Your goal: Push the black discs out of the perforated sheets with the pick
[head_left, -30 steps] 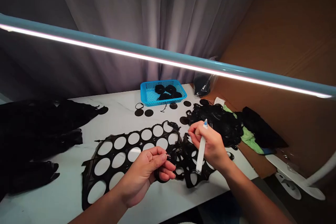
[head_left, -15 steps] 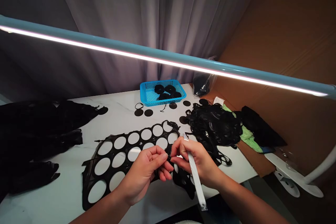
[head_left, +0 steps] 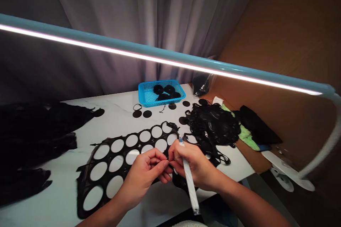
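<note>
Right hand closed round white stick, its length pointing back at wearer; left hand nearly closed, fingertips pinching something dark, unclear what; black perforated sheet lying before blue basket, left hand nearer

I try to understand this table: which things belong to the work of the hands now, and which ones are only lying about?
In the work:
left hand
right hand
white pen-like tool
black sheet with round holes

Lying about:
blue basket
black discs
tangled black pile
green cloth
</note>
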`<move>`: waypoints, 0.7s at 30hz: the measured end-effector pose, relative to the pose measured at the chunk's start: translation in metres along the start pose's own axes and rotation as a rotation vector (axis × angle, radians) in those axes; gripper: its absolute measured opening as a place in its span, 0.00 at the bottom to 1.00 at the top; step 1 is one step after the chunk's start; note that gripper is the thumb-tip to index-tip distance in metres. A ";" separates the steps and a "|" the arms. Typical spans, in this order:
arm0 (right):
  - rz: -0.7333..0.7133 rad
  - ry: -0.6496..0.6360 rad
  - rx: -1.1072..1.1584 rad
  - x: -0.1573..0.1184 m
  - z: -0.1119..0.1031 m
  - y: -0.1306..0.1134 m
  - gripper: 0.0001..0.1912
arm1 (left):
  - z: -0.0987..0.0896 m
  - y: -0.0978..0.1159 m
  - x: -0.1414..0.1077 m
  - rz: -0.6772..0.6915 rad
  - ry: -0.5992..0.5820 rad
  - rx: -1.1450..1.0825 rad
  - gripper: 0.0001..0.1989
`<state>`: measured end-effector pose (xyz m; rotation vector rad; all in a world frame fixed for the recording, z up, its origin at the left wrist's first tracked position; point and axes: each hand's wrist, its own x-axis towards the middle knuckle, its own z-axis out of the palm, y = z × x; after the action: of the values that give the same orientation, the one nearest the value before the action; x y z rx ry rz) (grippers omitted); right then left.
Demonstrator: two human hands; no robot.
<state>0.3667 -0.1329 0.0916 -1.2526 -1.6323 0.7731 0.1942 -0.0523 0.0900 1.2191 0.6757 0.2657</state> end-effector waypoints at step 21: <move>0.036 -0.036 0.107 -0.002 -0.002 0.008 0.18 | -0.006 -0.003 0.006 -0.024 -0.021 0.128 0.14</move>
<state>0.3719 -0.1330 0.0844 -1.2010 -1.5792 0.8989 0.1943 -0.0459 0.0840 1.3335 0.6968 0.1917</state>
